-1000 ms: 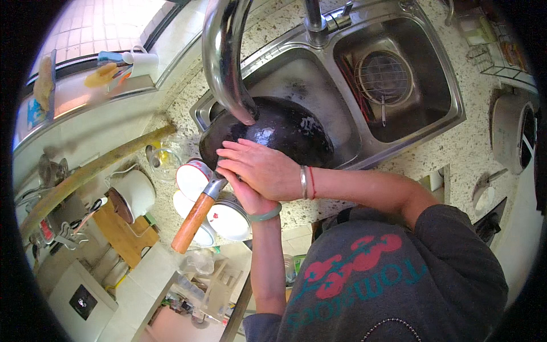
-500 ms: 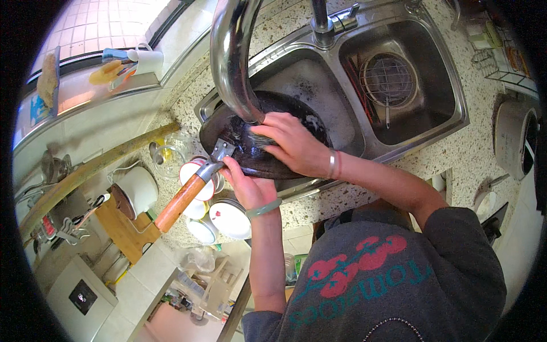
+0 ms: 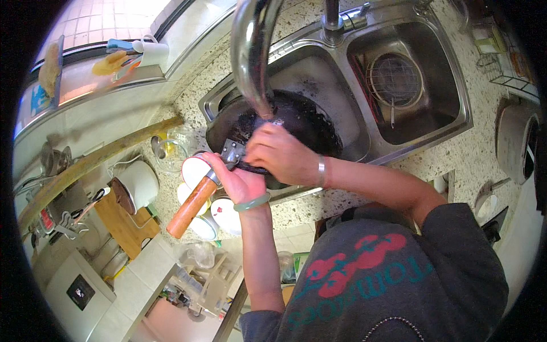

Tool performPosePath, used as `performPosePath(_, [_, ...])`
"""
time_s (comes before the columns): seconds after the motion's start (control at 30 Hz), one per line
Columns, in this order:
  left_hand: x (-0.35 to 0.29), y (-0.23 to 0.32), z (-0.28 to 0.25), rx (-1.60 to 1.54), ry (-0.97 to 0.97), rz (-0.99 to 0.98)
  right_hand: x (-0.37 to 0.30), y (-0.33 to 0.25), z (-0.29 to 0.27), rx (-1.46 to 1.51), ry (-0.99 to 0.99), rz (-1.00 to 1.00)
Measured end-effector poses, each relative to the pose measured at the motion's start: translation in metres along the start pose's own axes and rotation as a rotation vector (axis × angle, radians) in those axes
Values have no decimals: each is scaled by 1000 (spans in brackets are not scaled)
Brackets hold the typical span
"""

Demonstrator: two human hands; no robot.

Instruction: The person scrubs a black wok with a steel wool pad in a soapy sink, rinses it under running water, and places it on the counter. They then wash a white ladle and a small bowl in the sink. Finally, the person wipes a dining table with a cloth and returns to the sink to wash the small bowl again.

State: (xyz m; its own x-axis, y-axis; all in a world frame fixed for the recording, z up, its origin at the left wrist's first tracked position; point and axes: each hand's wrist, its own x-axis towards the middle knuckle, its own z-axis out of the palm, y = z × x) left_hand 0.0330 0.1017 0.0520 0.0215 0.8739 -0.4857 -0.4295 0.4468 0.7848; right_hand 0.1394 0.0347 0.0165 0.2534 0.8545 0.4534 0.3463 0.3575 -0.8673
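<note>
A dark wok [image 3: 296, 114] with a wooden handle [image 3: 194, 206] lies tilted over the left sink basin [image 3: 347, 97], its handle pointing toward the near left. My left hand [image 3: 242, 181] grips the wok where handle and pan join, thumb near the metal bracket [image 3: 232, 151] and palm at the rim. Inside the wok, beside that bracket, my right hand [image 3: 279, 153] is closed with its fingers bent down; motion blurs it, and whatever it holds is hidden. The curved metal faucet [image 3: 250, 62] hangs just above, and water seems to run from its mouth onto the wok.
A round wire rack with a handle [image 3: 394, 80] lies in the right basin [image 3: 421, 122]. Left of the wok stand white enamel bowls [image 3: 225, 216] and a glass jar [image 3: 171, 155] on the speckled counter [image 3: 399, 162]. A long wooden pole [image 3: 102, 157] runs along the left.
My right hand has moved left and nearer, from the wok's middle to beside the handle bracket, its fingers more bent. The wok and my left hand have shifted slightly right in view.
</note>
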Motion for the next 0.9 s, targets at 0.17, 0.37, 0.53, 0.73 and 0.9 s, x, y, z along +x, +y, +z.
performPosePath(0.17, [-22, 1, 19, -80, 19, -8, -65, 0, -48, -8, -3, 63])
performPosePath(0.37, [-27, -7, 3, -4, 33, 32, -4, -10, -4, 6, -121, -58])
performPosePath(0.53, [-32, -7, 7, -126, -95, -8, -39, -10, -33, 60, -82, -41])
performPosePath(0.73, [-38, -10, 8, -126, -20, -21, -62, -7, -35, 50, -66, 32])
performPosePath(0.9, [-35, -11, -5, -86, 33, -12, -13, -15, -6, 36, -179, -51])
